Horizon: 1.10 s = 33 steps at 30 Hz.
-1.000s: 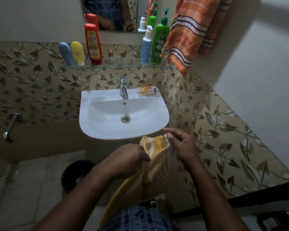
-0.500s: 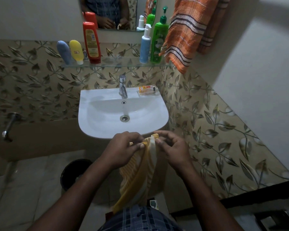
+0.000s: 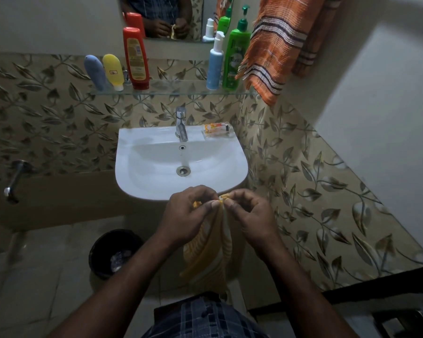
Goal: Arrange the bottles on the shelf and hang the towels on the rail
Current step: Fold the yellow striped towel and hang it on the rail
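Observation:
A yellow striped towel point(image 3: 209, 250) hangs down in front of the sink's front edge. My left hand point(image 3: 189, 215) and my right hand point(image 3: 248, 215) pinch its top edge, close together. On the glass shelf point(image 3: 171, 90) stand a grey-blue tube point(image 3: 95, 71), a yellow tube point(image 3: 112, 71), a red bottle point(image 3: 135, 58), a light blue pump bottle point(image 3: 215, 64) and a green pump bottle point(image 3: 237, 52). An orange striped towel point(image 3: 276, 45) hangs at the upper right, its corner over the shelf's right end. The rail is out of sight.
The white sink point(image 3: 142, 172) with its tap point(image 3: 181, 123) is just beyond my hands; a small orange packet point(image 3: 216, 129) lies on its back right rim. A black bin point(image 3: 115, 252) stands on the floor at the left. A wall pipe point(image 3: 12, 181) juts out far left.
My hands have come together and risen toward the sink's edge. The yellow towel, spread wider before, now hangs gathered into a narrow fold from the pinched top edge.

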Available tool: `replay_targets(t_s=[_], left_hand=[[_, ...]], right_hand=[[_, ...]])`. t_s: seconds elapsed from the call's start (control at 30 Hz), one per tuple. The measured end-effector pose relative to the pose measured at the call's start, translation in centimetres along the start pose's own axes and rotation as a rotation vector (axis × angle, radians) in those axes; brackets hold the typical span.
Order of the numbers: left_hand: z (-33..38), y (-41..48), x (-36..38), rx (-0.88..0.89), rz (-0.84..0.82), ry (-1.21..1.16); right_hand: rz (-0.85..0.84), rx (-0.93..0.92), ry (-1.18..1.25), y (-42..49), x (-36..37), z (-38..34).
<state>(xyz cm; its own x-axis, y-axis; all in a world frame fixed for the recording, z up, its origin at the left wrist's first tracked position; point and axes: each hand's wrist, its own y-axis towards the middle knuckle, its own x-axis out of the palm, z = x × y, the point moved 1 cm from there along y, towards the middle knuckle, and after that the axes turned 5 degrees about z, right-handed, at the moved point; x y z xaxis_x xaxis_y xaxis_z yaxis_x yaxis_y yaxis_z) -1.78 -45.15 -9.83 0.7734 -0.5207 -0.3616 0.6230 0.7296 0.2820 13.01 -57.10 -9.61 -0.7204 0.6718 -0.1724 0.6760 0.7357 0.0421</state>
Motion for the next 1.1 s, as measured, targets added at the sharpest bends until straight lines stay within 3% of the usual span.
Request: replay_targets(t_s=[0.4, 0.83, 1.1], left_hand=[[0.9, 0.0, 0.6, -0.037, 0.009, -0.099], [1.5, 0.1, 0.5, -0.055, 0.055, -0.103], [2.0, -0.1, 0.8, 0.051, 0.154, -0.034]], right_hand=[[-0.020, 0.011, 0.123, -0.1, -0.8, -0.3], [0.043, -0.044, 0.077, -0.3, -0.5, -0.7], [0.052, -0.084, 0.151, -0.8, -0.3, -0.6]])
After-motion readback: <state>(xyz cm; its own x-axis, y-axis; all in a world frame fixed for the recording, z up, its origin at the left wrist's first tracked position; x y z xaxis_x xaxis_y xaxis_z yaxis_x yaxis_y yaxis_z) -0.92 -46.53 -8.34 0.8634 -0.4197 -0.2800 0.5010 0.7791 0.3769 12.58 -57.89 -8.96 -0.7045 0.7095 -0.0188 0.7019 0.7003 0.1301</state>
